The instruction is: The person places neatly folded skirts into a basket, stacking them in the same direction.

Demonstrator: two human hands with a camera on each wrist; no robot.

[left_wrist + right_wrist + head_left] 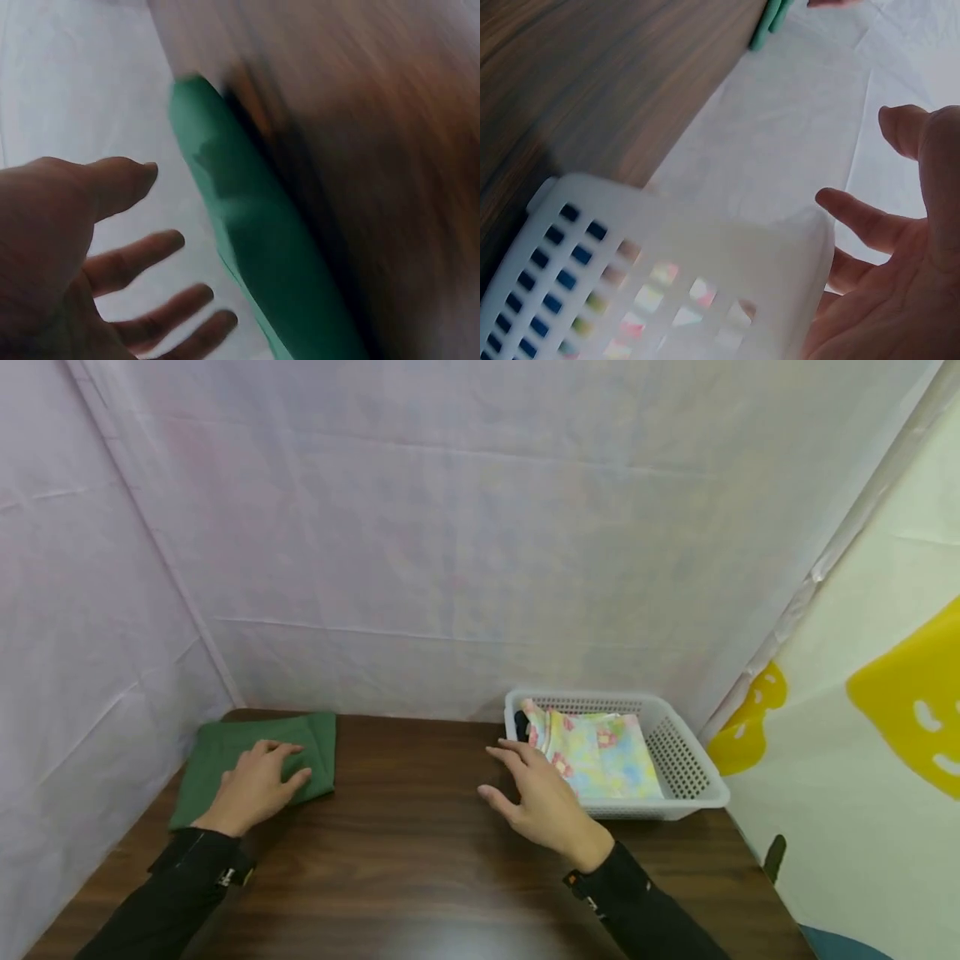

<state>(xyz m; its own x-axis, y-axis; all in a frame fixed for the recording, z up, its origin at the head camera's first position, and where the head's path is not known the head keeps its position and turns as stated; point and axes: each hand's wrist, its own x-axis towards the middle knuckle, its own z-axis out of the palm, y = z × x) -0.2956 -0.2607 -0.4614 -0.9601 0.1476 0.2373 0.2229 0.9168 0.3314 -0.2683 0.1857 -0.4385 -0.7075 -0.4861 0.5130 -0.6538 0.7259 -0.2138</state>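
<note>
White perforated plastic basket (678, 752), right of frame: holds folded floral cloth (607, 760), dark item (521, 725) at its left end. Folded green cloth (225, 747), lower left, on brown wood-grain tabletop (412, 827). Left hand (255, 789) above green cloth, right hand (546, 802) beside basket; both loosely spread, well apart.

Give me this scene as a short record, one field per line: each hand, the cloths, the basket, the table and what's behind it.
Left hand: open above the folded green cloth, holding nothing
Right hand: open by the basket's left side, holding nothing
Green cloth: folded, on the table's left side
Basket: white plastic, perforated, on the table's right side
Basket contents: floral cloth; a dark item, unclear
Table: brown, wood-grained
Behind: pale hanging sheet
</note>
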